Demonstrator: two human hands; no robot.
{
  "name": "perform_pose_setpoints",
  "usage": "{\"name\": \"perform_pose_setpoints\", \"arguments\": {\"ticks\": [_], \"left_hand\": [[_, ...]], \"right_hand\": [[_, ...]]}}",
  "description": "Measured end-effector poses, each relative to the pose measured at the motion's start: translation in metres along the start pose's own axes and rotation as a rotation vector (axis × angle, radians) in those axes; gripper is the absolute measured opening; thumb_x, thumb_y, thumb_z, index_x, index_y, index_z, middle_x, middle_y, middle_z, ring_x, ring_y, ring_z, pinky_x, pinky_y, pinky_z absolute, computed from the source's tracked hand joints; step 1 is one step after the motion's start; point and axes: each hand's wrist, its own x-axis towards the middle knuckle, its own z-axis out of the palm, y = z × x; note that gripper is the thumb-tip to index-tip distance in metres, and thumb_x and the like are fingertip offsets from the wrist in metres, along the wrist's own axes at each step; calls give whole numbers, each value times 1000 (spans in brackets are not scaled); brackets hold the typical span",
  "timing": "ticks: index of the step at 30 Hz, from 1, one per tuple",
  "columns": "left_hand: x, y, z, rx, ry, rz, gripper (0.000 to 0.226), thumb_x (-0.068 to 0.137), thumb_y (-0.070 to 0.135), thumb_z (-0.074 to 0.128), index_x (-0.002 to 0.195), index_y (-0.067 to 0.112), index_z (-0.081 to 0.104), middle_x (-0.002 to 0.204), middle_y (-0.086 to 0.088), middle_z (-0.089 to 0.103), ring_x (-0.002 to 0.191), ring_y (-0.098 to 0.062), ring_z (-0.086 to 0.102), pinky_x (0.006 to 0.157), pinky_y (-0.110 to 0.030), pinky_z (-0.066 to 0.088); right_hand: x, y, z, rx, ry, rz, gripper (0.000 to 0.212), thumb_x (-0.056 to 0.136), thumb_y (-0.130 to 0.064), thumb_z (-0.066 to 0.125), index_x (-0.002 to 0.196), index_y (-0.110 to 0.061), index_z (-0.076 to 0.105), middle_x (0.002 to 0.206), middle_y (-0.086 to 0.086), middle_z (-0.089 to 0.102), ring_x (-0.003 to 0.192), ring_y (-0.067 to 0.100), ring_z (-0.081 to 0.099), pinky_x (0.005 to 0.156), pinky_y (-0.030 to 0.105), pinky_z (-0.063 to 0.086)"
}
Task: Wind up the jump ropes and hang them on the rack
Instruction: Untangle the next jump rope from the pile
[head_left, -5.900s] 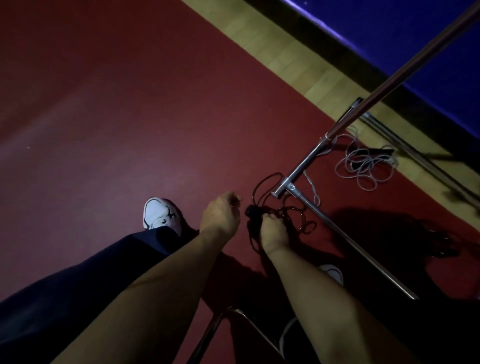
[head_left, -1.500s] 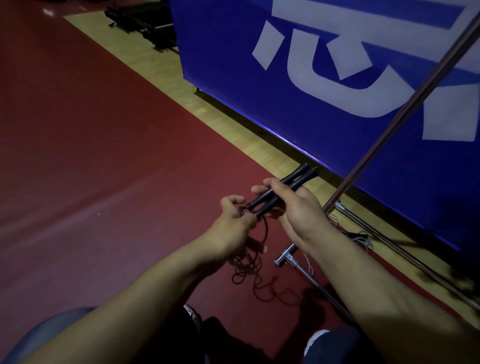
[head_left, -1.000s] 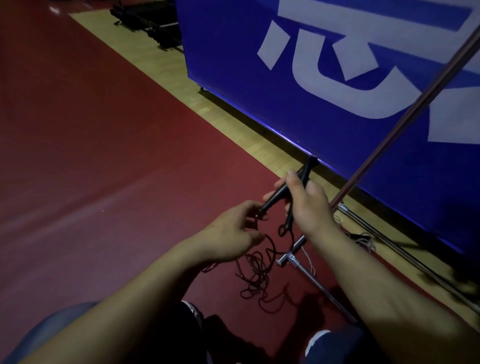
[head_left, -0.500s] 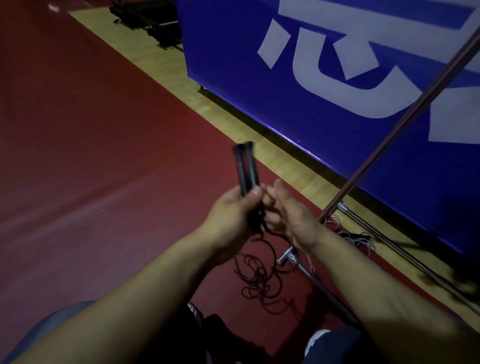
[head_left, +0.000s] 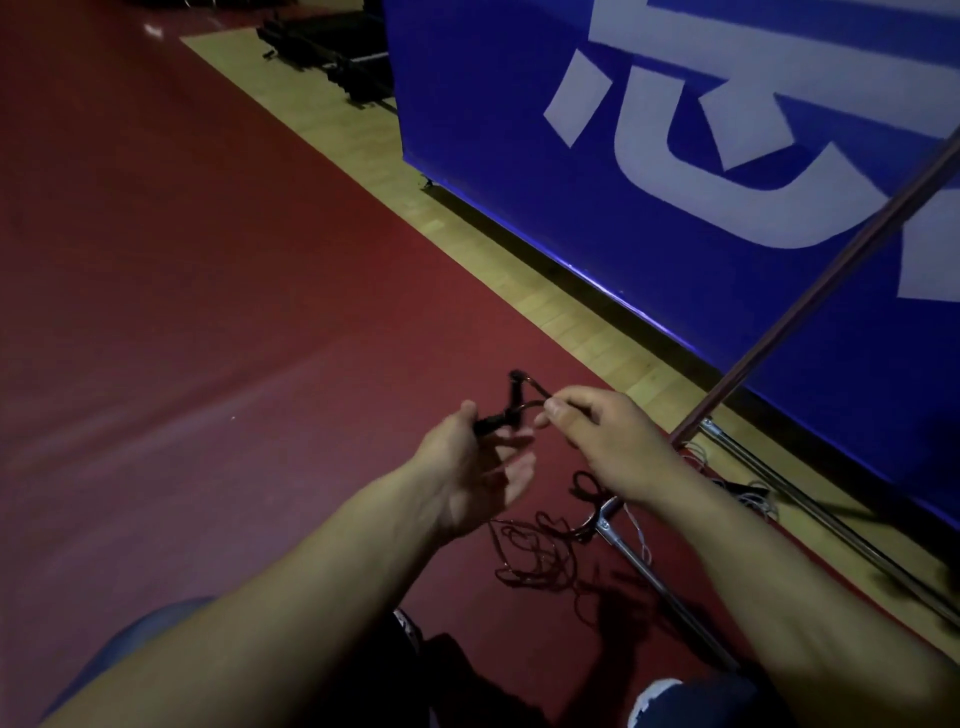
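Observation:
My left hand holds the black handles of a jump rope between thumb and fingers, the handles pointing up and away. My right hand pinches the dark cord just beyond the handles. The rest of the black rope lies in a loose tangle on the red floor below my hands. The metal rack has a slanted pole rising to the upper right and a base bar on the floor. A pale rope lies by the rack's foot.
A blue padded barrier with white lettering stands behind the rack on a strip of wooden floor. Dark equipment sits at the far end. My knees and a white shoe are at the bottom edge.
The handles have tipped from upright in my left hand to a lower, slanted hold. My right hand has moved out along the cord and now pinches it.

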Motion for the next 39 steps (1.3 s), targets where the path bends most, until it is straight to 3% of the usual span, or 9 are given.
{"name": "perform_pose_setpoints", "arguments": {"ticks": [5,8,13,17,20,25,30,35,39], "left_hand": [[1,-23,11,374,199,113,23,95,32,55,111,16,52,100,-2,54,82,-18,54,63,-29,47],[4,-29,7,637,193,475,65,91,13,58,148,18,26,147,0,32,113,-17,51,90,-24,50],[3,-32,6,1239,51,1125,82,86,9,60,155,25,17,163,3,11,151,-17,1,122,-39,7],[6,-29,0,1323,166,1281,44,89,10,58,132,14,51,130,-5,52,120,-24,48,105,-42,40],[1,-20,-1,1352,161,1236,9,99,18,50,106,16,55,98,3,50,82,-18,50,71,-32,39],[-7,-9,4,1053,-55,947,14,101,27,46,90,26,53,72,4,56,55,-17,54,59,-46,48],[-19,3,5,862,-180,950,14,94,20,53,83,21,61,76,2,69,75,-16,67,80,-48,54],[-21,39,-11,866,-172,1048,20,92,9,51,79,21,60,67,15,54,67,-9,57,66,-32,56],[-14,44,-20,859,-142,986,18,86,17,50,75,27,59,58,13,47,57,-14,45,58,-36,38]], "right_hand": [[-1,9,-8,17,-8,135,24,100,-36,46,97,-33,70,62,6,42,54,21,40,59,33,32],[0,9,-12,47,3,181,25,100,-37,48,102,-28,71,58,-1,56,51,16,51,60,27,37],[-2,-5,-11,275,-99,224,35,101,-23,45,69,-17,59,51,-6,32,40,7,23,39,22,17],[-7,-7,-11,404,-217,264,29,102,-23,44,75,-24,54,52,-6,29,41,9,18,43,25,10],[-6,-4,-13,523,-190,288,10,101,-16,48,93,-18,42,51,-7,30,41,8,17,41,23,9],[-4,-4,-20,685,-166,295,16,99,-13,52,95,-18,37,58,-1,42,36,4,22,33,14,14],[-7,-7,-25,741,-197,239,20,92,-12,60,94,-17,41,65,3,55,41,9,40,30,14,24],[-8,-1,-16,414,-322,123,14,91,-7,64,100,-7,52,75,8,70,75,18,71,57,17,47],[-1,13,-1,93,-221,177,7,97,-15,55,95,-13,62,72,1,67,68,9,66,63,21,49]]}}
